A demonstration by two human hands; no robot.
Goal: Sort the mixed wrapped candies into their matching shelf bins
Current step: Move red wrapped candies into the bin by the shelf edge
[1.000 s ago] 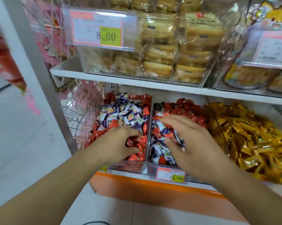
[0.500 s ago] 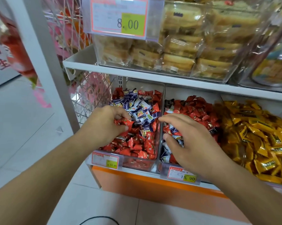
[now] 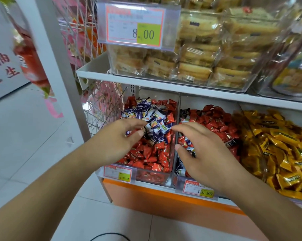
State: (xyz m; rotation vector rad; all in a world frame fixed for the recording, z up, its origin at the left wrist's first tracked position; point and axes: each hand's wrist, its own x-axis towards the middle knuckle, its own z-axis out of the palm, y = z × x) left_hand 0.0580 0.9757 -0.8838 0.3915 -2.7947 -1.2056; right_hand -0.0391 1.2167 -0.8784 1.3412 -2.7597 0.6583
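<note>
The clear left bin (image 3: 171, 171) holds red wrapped candies (image 3: 152, 155) with a heap of blue-and-white candies (image 3: 155, 122) on top. My left hand (image 3: 118, 143) reaches into that heap, and its thumb and fingers pinch a blue-and-white candy (image 3: 129, 132). The middle bin (image 3: 195, 184) has red candies (image 3: 216, 120) at the back and blue-and-white ones (image 3: 186, 145) at the front. My right hand (image 3: 204, 153) hovers over that front part with its fingers spread and holds nothing.
A third bin to the right is full of yellow candies (image 3: 277, 146). The shelf above (image 3: 164, 84) carries clear boxes of packed cakes (image 3: 195, 66) and a price tag (image 3: 138, 26). A wire rack (image 3: 101, 108) stands left of the bins. The floor lies below.
My left hand has lifted from the red candies at the bin's front up to the blue-and-white heap. My right hand has spread its fingers over the middle bin. The view has drawn closer.
</note>
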